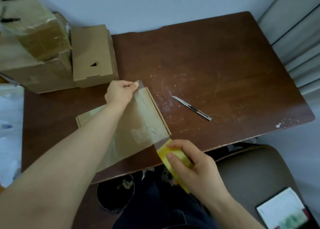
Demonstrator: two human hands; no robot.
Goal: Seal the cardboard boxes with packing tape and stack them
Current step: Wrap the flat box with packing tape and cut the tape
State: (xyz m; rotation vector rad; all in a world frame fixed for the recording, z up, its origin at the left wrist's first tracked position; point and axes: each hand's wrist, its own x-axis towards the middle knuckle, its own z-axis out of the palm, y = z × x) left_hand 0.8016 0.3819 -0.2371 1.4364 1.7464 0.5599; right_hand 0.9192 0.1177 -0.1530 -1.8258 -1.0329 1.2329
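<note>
left hand (121, 92): tape end (140, 84) is pinched at the box (131, 124) far edge | right hand (192, 164): tape roll (166, 155) is gripped at the table (225, 64) near edge | knife (191, 108) is left well apart on bare wood

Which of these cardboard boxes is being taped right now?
The flat box at the table's near edge: the left hand pinches tape at its far side, the right hand holds the yellow roll. The others sit untouched.

A utility knife (192, 108) is lying on the scratched brown table (225, 64), its blade out. A booklet (284, 211) is resting on the chair (251, 173) beside the table.
</note>
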